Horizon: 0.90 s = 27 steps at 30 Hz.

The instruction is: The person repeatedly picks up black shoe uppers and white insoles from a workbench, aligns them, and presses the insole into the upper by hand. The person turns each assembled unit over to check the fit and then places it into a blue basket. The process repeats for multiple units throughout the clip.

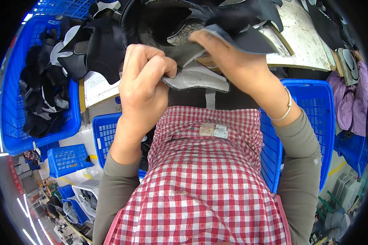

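Above the table's near edge, my left hand [143,77] is closed in a fist on a black shoe upper with pale grey lining [198,79]. Its curved, padded-looking edge hangs toward me. My right hand [239,63], slightly blurred, bends round the other side of the same piece, its thumb stretched along a folded flap. The right fingers are mostly hidden behind the material. Just beyond both hands lie more black shoe upper pieces [253,38], overlapping so that their outlines are hard to separate.
A blue crate [13,87] full of black cut pieces stands at the left, near a paper sheet [97,87]. Blue baskets flank my lap, left [107,119] and right [308,83]. The pale worktable [304,41] extends far right, where another person's checked sleeve [364,81] shows.
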### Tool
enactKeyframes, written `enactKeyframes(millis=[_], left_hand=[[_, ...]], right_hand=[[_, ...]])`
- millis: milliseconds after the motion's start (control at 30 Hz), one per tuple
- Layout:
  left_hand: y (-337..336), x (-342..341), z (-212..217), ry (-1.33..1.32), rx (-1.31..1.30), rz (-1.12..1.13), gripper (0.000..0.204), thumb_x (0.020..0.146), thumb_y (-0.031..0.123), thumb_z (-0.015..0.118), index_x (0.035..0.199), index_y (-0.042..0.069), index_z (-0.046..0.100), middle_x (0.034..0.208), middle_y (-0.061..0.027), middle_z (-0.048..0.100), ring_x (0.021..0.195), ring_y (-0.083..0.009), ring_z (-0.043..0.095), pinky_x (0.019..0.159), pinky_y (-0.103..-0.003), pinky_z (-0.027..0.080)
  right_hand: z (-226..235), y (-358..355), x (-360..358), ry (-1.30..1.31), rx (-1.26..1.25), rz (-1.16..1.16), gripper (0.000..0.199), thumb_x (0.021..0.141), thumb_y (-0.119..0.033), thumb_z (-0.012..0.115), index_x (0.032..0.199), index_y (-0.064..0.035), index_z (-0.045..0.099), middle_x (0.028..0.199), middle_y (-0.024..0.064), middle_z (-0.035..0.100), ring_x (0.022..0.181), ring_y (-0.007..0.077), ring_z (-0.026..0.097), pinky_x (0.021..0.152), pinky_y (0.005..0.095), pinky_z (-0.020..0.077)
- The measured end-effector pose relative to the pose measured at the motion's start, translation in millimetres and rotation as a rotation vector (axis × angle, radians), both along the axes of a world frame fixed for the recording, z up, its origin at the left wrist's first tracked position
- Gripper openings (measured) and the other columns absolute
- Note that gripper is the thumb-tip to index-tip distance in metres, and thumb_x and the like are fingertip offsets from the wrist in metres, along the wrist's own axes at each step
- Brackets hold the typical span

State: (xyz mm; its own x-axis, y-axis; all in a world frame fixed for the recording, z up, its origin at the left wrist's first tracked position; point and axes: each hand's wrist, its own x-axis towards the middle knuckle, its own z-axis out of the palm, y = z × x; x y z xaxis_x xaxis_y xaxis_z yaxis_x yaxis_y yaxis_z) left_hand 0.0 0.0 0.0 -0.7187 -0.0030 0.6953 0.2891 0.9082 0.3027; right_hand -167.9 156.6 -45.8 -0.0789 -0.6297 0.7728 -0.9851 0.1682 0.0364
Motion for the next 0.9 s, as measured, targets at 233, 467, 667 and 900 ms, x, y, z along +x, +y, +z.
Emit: enactKeyframes(millis=[233, 467, 667, 900], left_hand=[[-10.8, -18.5, -43.4, 0.0, 0.015, 0.026, 0.033, 0.057, -0.019, 0.062, 0.082, 0.002, 0.063, 0.084, -0.0089, 0.053, 0.081, -0.028, 0.053, 0.068, -0.037, 0.044], [-18.1, -20.3, -53.9, -0.048, -0.066, 0.085, 0.042, 0.057, -0.008, 0.073, 0.097, 0.006, 0.077, 0.081, -0.005, 0.052, 0.078, -0.0246, 0.054, 0.059, -0.036, 0.044], [-14.6, -24.6, -62.4, 0.053, -0.149, 0.044, 0.034, 0.055, 0.002, 0.076, 0.089, 0.01, 0.079, 0.073, -0.0011, 0.05, 0.071, -0.0208, 0.054, 0.05, -0.034, 0.04], [-16.5, -25.0, -65.8, 0.105, -0.161, 0.005, 0.035, 0.054, 0.002, 0.078, 0.088, 0.008, 0.079, 0.072, -0.0019, 0.049, 0.067, -0.0208, 0.053, 0.049, -0.033, 0.037]], right_hand=[[-51.6, 1.5, -8.3, 0.057, 0.098, 0.0, 0.048, 0.079, -0.013, 0.08, 0.127, -0.0137, 0.074, 0.114, 0.0059, 0.073, 0.101, 0.0259, 0.072, 0.088, 0.0358, 0.0573], [-26.6, 11.4, 18.7, 0.083, 0.112, -0.017, 0.034, 0.076, -0.014, 0.074, 0.109, -0.0122, 0.079, 0.103, -0.0011, 0.075, 0.092, 0.0149, 0.073, 0.075, 0.0256, 0.0597], [-14.8, 18.7, 5.0, 0.085, 0.117, -0.016, 0.02, 0.077, -0.019, 0.07, 0.096, -0.0143, 0.073, 0.092, -0.0048, 0.07, 0.09, 0.0126, 0.068, 0.072, 0.0254, 0.0558], [-18.4, 24.2, 1.6, 0.087, 0.065, 0.009, 0.016, 0.074, -0.017, 0.072, 0.089, -0.0134, 0.075, 0.085, -0.0031, 0.071, 0.084, 0.0141, 0.069, 0.07, 0.0277, 0.0568]])
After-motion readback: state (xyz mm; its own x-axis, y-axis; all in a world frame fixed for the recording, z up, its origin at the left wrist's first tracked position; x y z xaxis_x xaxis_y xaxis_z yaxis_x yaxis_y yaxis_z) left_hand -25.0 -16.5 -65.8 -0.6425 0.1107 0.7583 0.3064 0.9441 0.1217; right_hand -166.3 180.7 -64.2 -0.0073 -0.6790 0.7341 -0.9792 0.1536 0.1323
